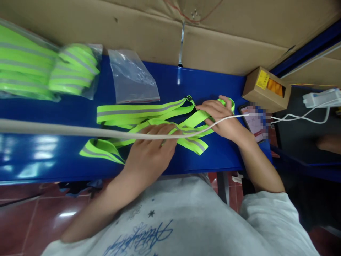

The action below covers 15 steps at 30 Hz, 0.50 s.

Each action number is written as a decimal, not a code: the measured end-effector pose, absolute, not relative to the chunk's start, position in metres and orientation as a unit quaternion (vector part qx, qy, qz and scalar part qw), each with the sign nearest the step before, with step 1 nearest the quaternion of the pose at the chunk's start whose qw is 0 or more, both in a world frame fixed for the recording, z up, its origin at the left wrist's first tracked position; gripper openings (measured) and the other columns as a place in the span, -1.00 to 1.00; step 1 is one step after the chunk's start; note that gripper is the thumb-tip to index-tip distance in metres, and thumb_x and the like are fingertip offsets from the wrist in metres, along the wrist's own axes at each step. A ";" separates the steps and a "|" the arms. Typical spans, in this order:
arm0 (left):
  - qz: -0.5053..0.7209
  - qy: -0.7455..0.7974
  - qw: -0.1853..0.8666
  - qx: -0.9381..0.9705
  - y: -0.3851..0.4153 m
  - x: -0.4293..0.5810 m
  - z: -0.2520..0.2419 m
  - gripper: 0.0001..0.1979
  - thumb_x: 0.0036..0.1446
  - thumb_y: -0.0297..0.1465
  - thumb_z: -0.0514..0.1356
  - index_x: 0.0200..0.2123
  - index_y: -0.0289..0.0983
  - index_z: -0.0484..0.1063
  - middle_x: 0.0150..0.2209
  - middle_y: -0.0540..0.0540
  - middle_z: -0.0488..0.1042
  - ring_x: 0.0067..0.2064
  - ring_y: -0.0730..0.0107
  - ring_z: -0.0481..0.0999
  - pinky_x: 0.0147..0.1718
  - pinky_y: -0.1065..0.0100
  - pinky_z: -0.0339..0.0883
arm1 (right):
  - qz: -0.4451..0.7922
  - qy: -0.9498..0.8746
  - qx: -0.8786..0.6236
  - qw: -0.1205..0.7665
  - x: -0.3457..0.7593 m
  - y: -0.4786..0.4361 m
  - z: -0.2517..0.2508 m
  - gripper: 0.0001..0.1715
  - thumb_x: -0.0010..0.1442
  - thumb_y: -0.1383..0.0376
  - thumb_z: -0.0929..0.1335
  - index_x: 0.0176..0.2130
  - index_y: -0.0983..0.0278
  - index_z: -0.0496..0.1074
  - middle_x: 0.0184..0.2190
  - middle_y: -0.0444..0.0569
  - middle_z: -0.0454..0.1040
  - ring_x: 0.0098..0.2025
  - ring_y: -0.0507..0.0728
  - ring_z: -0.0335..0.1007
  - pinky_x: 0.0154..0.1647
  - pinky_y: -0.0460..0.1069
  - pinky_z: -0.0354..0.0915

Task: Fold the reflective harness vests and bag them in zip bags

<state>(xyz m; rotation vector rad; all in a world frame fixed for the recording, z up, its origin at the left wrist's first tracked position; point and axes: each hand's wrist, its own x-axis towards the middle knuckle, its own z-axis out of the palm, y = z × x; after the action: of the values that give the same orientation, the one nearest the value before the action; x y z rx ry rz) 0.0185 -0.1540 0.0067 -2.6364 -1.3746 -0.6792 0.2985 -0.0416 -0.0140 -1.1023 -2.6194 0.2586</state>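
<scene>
In the head view, the green strap (119, 113) lies looped near the table's (213, 161) front edge, under the left hand (150, 153) and right hand (224, 127); whether either grip is clamped, I cannot tell. Pulling its crossed loops could tangle it.

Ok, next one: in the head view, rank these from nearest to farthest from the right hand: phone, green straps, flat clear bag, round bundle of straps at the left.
From the right hand:
1. Green straps: touching it.
2. Phone: just to its right.
3. Clear bag: left, farther back.
4. Round bundle: farther left, past the clear bag.
</scene>
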 end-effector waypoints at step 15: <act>-0.346 -0.473 0.126 -0.800 -0.130 0.034 0.006 -0.95 0.36 -0.44 0.29 -0.15 -0.23 0.57 -0.42 -0.05 0.52 -0.37 0.26 0.55 -0.40 0.25 0.34 | 0.159 -0.899 -0.364 0.186 0.303 -0.047 -0.010 -0.59 0.39 0.33 0.38 0.19 0.14 0.55 0.12 0.03 0.63 0.20 0.27 0.54 0.35 0.27 0.21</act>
<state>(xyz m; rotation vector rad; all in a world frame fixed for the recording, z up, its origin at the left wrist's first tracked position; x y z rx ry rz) 0.0341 -0.1305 0.0063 -2.3294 -1.3788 -1.0087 0.3035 -0.0473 -0.0100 -1.0258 -2.5320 0.4473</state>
